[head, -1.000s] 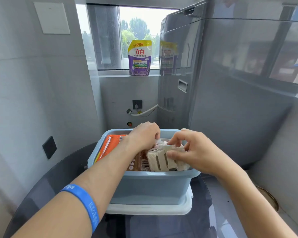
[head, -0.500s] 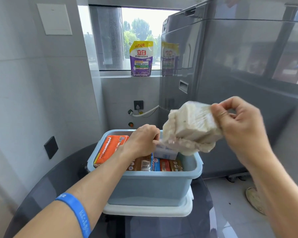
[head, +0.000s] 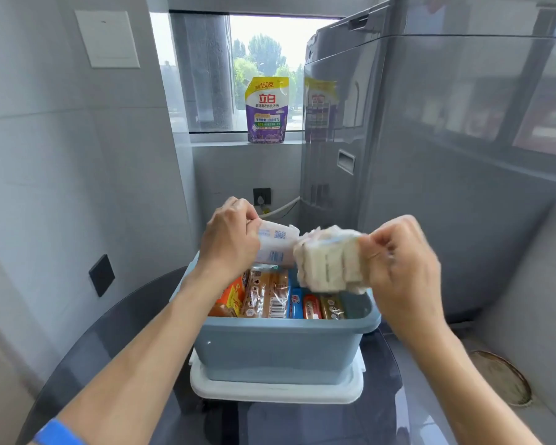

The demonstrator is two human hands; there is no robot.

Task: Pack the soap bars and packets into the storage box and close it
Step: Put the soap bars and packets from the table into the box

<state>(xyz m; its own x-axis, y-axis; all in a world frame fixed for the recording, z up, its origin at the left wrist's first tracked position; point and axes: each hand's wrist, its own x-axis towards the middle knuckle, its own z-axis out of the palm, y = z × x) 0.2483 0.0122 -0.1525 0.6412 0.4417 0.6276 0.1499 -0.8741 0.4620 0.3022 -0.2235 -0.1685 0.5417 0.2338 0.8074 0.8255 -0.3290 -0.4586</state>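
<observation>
A blue storage box (head: 280,351) stands on its white lid (head: 276,391) on a dark round table. Inside stand an orange packet (head: 230,298), a brown soap packet (head: 265,295) and small blue, red and gold bars (head: 315,306). My left hand (head: 230,240) holds a white wrapped soap bar (head: 275,247) above the box's back left. My right hand (head: 402,261) grips a clear-wrapped bundle of pale soap bars (head: 329,260) above the box's right side. The bundle touches the white bar.
A grey washing machine (head: 430,162) stands close on the right. On the window sill behind stands a purple detergent pouch (head: 266,110). The tiled wall on the left carries a black switch (head: 101,275). A round floor drain cover (head: 501,377) lies at the lower right.
My left hand has come up out of the box holding the white soap bar. My right hand has brought the pale bundle down and left, next to that bar.
</observation>
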